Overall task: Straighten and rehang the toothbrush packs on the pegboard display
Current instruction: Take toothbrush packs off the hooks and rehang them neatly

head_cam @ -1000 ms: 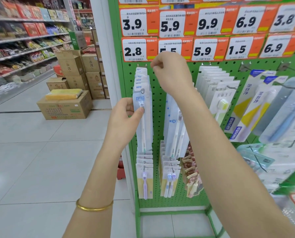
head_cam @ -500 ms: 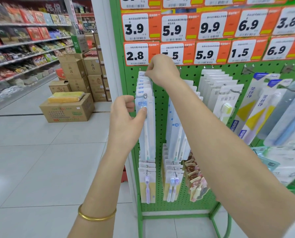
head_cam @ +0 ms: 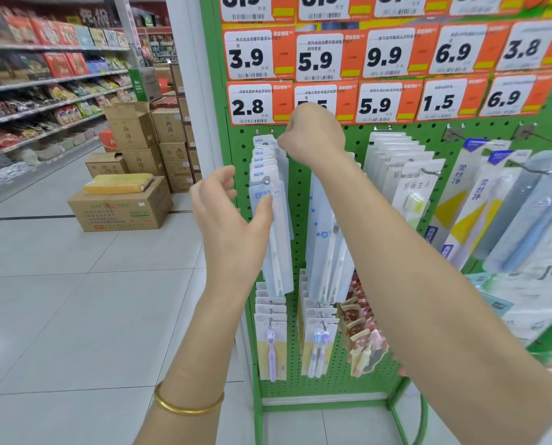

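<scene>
Nearest the camera, a gold bangle [head_cam: 188, 407] is worn on the left wrist, and the left hand [head_cam: 226, 220] is held wide, fingers loosely spread, with only the thumb laid against the front pack [head_cam: 276, 239] of the leftmost upper row. Nothing is gripped by it, so if that pack is nudged sideways or forward it could be slid over the peg tip [head_cam: 266, 180], which shows just above the thumb, and dropped onto the lower packs [head_cam: 269, 342] or the floor [head_cam: 75, 316]. The toothbrush packs [head_cam: 263, 155] hang fanned along that peg on the pegboard [head_cam: 300, 175], their tops uneven. Further in, the right hand [head_cam: 313, 136] is curled tight at the rear of the row, and the top of the hindmost cards appears to be pinched, though the contact itself is hidden by the knuckles. If those cards are pulled too hard, a hanging hole could be torn; if they are lifted while the front is unsupported, the whole row could be pushed off. The right forearm crosses the neighbouring packs [head_cam: 324, 239], which could be knocked askew by it. Behind, the price tags [head_cam: 249, 104] could be brushed loose.
</scene>
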Demonstrator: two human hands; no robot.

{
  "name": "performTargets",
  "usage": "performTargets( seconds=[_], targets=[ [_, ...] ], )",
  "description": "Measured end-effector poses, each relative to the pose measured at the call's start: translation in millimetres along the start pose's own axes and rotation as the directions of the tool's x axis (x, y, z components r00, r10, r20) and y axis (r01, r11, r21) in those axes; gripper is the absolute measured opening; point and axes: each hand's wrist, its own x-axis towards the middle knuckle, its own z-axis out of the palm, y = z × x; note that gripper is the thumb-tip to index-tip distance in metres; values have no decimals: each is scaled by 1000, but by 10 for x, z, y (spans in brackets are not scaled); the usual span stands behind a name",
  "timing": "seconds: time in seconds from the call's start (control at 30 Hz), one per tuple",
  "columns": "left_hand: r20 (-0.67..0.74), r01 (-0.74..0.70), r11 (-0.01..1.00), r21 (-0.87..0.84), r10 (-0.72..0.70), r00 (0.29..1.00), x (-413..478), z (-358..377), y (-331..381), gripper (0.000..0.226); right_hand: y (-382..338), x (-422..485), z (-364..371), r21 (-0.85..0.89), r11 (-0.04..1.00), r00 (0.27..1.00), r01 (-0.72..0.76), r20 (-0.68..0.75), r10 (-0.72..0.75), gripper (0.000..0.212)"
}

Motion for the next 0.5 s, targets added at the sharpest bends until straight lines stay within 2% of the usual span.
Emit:
performTargets(
  seconds=[0.1,0.23,0.5],
  targets=[
    [-45,-47,999,-1,47,998,-64,9,35,51,22,-132,-58,2,1000,998,3,-55,-3,36],
    [-90,-101,995,1,101,991,-167,49,57,48,73,-346,-85,60,998,990,-26,-139,34,35],
    [-113,-126,992,-17,123,986,-449,161,115,37,234,-780,-182,187,981,951,51,-308,9,40]
  ],
)
